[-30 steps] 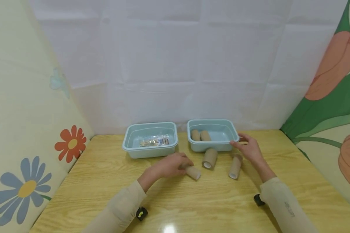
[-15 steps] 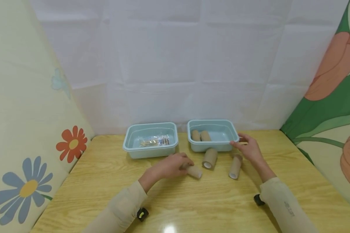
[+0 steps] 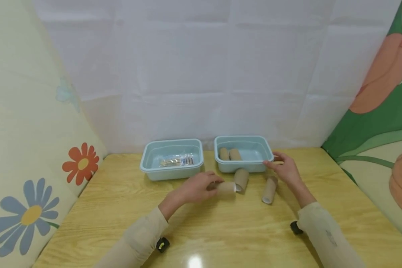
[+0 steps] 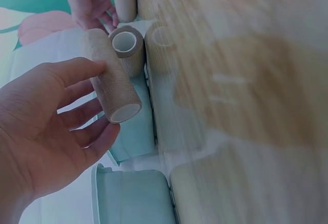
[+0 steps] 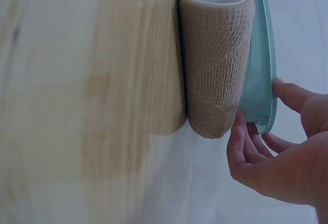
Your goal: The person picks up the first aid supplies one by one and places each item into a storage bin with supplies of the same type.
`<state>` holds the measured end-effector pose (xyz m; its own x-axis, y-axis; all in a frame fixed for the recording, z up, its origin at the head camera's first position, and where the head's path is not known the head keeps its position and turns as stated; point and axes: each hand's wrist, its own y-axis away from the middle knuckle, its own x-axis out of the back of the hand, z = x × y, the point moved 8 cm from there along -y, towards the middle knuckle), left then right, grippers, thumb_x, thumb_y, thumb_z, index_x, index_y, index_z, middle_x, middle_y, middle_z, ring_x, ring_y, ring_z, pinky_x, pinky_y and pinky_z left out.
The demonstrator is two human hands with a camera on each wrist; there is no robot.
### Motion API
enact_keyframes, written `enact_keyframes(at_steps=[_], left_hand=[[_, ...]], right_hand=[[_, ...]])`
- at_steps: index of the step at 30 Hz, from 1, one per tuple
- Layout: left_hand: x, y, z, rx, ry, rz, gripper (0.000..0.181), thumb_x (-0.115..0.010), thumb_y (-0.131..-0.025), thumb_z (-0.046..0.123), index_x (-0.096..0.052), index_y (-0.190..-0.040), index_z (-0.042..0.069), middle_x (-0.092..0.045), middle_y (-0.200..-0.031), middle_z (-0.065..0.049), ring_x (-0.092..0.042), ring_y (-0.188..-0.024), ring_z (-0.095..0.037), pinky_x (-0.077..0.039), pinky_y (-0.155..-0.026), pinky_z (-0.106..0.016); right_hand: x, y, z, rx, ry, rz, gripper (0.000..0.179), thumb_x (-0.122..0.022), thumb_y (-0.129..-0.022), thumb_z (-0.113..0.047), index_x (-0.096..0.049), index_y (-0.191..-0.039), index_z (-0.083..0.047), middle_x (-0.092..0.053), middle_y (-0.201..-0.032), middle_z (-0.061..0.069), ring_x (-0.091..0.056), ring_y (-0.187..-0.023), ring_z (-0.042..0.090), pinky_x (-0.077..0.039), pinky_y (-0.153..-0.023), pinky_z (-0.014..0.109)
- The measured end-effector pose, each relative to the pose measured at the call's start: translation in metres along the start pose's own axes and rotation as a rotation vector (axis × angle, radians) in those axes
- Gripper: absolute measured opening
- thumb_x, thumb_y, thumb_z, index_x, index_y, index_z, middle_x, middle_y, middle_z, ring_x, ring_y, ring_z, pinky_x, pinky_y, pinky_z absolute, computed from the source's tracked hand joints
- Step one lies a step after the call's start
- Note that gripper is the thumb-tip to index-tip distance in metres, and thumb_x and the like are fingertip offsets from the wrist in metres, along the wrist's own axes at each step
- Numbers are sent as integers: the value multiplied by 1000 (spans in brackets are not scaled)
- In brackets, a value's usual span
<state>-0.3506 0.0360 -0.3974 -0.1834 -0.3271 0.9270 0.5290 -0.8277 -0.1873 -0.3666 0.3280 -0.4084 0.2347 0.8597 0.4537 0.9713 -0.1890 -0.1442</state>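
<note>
My left hand (image 3: pixel 199 188) holds a tan bandage roll (image 3: pixel 226 189) a little above the table, in front of the two bins. In the left wrist view, the thumb and fingertips pinch this textured roll (image 4: pixel 115 80) along its sides, its white core end showing. My right hand (image 3: pixel 286 171) grips the right corner of the right light-blue plastic bin (image 3: pixel 254 167). Seen from the right wrist, the thumb rests on the bin's rim (image 5: pixel 271 55) and the fingers curl under it. Two bandage rolls (image 3: pixel 235 155) lie inside that bin, at its left.
One bandage roll (image 3: pixel 242 178) lies against the right bin's front, and another roll (image 3: pixel 270 190) lies nearer my right hand. The left blue bin (image 3: pixel 171 174) holds clear-wrapped slim items (image 3: pixel 177 160). A white sheet (image 3: pixel 174 74) hangs behind the wooden table (image 3: pixel 221 230).
My left hand has lifted the bandage roll slightly and turned it, so its free end now points right, in front of the roll beside the bin. The right hand keeps its hold.
</note>
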Motion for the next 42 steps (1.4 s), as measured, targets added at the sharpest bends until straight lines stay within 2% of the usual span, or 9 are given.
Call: enact_keyframes(at_steps=[9,14,19,21,27,31,34,38,42], left_hand=[[10,-2,2,10,83,47,34,-70,-95,12,-68,-128,5,-69,-110,-4,-62,-96,-14,-53,-82,-31],[14,-14,9,-37,72,52,28,-70,-95,14,-70,-121,5,-67,-97,2,-61,-88,-11,-53,-77,-28],[21,-30,16,-100,96,36,3,-66,-96,13,-67,-98,10,-59,-78,3,-58,-73,-14,-49,-66,-27],[25,-36,17,-108,106,32,2,-65,-96,11,-65,-95,11,-58,-75,2,-58,-73,-14,-49,-65,-27],[37,-50,21,-113,68,60,16,-67,-94,10,-70,-107,2,-63,-83,2,-64,-84,-13,-55,-76,-30],[42,-62,23,-91,71,68,12,-66,-95,11,-69,-102,3,-65,-85,0,-60,-77,-13,-53,-71,-29],[45,-71,18,-35,119,66,16,-65,-96,14,-71,-106,3,-69,-90,-3,-62,-78,-12,-52,-67,-26],[50,-84,9,46,155,77,29,-66,-97,17,-70,-118,-2,-73,-100,-9,-68,-88,-15,-54,-72,-25],[61,-95,0,124,160,128,29,-66,-97,19,-72,-114,-3,-74,-101,-11,-69,-92,-21,-55,-77,-29]], right_hand=[[-17,-6,-4,20,-68,-18,66,-74,-96,-23,-46,-148,4,-56,-132,28,-62,-103,32,-51,-80,34],[-17,-7,-4,4,-61,-11,65,-74,-96,-23,-46,-149,3,-56,-132,28,-60,-109,36,-51,-86,40],[-15,-9,-2,-10,-41,-9,66,-75,-96,-24,-46,-149,2,-56,-132,29,-58,-115,38,-51,-88,43],[-14,-10,-1,-8,-42,-2,66,-75,-95,-23,-47,-148,3,-57,-131,29,-58,-115,39,-51,-88,43],[-11,-12,2,-1,-50,13,65,-77,-94,-22,-48,-147,3,-59,-128,29,-58,-115,39,-53,-88,42],[-8,-10,4,-1,-56,20,65,-76,-94,-21,-48,-147,4,-59,-128,29,-58,-115,39,-53,-87,40],[-5,-9,5,-1,-55,26,64,-76,-94,-19,-48,-146,4,-60,-127,30,-59,-114,39,-53,-87,40],[-3,-9,6,-6,-52,26,64,-76,-94,-19,-48,-146,4,-60,-127,30,-61,-111,39,-54,-86,39],[0,-11,8,1,-50,33,64,-76,-95,-21,-48,-147,3,-60,-127,29,-61,-111,38,-54,-85,37]])
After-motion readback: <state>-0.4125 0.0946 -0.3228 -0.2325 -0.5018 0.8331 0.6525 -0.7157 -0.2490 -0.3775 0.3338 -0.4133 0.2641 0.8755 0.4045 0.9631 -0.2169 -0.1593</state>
